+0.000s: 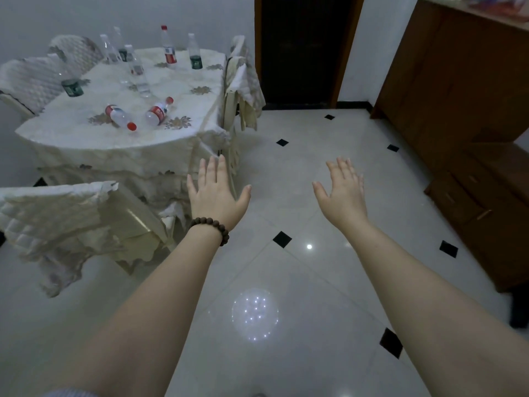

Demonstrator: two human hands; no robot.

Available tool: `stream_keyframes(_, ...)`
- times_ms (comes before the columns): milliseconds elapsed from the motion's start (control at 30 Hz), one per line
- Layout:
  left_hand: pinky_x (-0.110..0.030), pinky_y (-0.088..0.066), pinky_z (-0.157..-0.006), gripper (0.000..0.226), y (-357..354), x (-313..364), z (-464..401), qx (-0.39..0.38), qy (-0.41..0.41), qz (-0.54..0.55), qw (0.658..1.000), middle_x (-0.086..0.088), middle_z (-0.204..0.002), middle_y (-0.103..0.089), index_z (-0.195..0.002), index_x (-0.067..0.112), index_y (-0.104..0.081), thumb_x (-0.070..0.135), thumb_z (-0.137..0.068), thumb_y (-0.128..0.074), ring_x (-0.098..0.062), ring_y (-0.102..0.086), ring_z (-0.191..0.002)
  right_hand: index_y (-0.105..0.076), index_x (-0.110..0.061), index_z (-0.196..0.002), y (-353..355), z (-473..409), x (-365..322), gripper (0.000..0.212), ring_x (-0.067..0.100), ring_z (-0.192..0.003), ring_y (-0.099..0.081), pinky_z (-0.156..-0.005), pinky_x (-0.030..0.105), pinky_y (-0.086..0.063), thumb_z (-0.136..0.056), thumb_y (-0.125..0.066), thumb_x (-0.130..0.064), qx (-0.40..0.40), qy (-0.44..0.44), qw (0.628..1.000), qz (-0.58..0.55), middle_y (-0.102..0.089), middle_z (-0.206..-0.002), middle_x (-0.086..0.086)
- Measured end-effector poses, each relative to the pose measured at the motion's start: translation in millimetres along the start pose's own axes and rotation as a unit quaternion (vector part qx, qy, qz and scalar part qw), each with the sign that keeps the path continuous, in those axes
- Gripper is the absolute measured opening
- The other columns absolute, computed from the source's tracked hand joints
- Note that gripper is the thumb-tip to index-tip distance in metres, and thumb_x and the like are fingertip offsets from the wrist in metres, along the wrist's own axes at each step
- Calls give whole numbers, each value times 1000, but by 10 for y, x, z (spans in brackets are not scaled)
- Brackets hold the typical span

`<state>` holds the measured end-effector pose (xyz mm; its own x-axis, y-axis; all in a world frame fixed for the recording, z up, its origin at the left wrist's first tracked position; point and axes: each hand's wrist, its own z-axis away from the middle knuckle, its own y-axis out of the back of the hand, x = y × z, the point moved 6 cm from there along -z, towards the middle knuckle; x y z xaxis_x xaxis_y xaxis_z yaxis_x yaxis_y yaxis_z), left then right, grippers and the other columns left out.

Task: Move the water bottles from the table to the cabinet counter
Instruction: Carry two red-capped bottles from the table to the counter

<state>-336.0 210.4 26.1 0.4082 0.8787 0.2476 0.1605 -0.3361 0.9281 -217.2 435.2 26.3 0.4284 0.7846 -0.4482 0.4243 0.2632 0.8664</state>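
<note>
Water bottles (pixel 157 111): on tabletop (pixel 86 133), ahead-left of both hands; two near front edge lie flat. Left hand (pixel 219 193) nearer; right hand (pixel 342 193) likewise spread, empty.

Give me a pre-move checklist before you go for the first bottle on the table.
1. Left hand free: ok, fingers straight, holding nothing.
2. Right hand free: ok, open and empty.
3. Bottles still on the table: ok, several upright, two red-capped bottles lying down.
4. Table within reach: not ok, both hands hang over the floor.
5. Floor path clear: ok.
6. Space on the cabinet counter: cannot tell, only its edge shows.
</note>
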Motion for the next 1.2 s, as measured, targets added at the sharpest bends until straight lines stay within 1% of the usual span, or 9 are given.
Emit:
stream_keyframes(167,-48,1,-117,80,-343,127,-658,4,7,8,1000,-3,-159,-14,-152,16,-12,57,-89,-41,-18,-2,-147,-29,-17,-147,-222,-807,83,58,16,-149,-1,-120,42,1,-96,-41,-42,-1,11,1000,-12,-13,-160,3)
stream_keyframes(367,-48,1,-117,80,-866,354,-1640,4,29,-11,1000,-2,-160,-10,-152,17,-7,59,-90,-38,-17,0,-147,-28,-17,-148,-597,-2029,256,59,16,-148,-1,-120,43,-1,-96,-40,-43,-10,47,999,-17,-13,-160,3)
stream_keyframes(533,-51,-4,-118,82,-1148,547,-2623,5,77,-33,996,-3,-160,-11,-153,17,-7,62,-90,-34,-19,-3,-147,-26,-16,-149,-823,-3197,316,60,16,-148,0,-120,42,0,-97,-39,-43,-44,88,995,-24,-12,-161,2)
stream_keyframes(700,-50,-3,-118,81,-1254,581,-3372,16,129,-36,991,-4,-160,-10,-152,16,-8,60,-90,-35,-19,-2,-147,-27,-16,-149,-1024,-4133,151,59,17,-148,-2,-120,42,-1,-97,-40,-41,-70,141,987,-34,-13,-160,4)
stream_keyframes(933,-48,-1,-117,80,-1378,150,-3964,28,205,-65,976,-4,-160,-9,-152,16,-7,60,-90,-34,-19,-1,-147,-25,-19,-149,-1549,-5026,-375,60,14,-148,0,-121,41,0,-97,-40,-44,-115,207,970,-48,-12,-161,1)
stream_keyframes(1200,-47,1,-117,82,-1540,-692,-4598,48,297,-73,951,-3,-160,-6,-153,17,-4,60,-90,-34,-18,1,-147,-28,-18,-148,-2341,-5883,-1319,60,15,-148,-2,-120,42,3,-96,-42,-43,-144,287,945,-62,-14,-160,1)
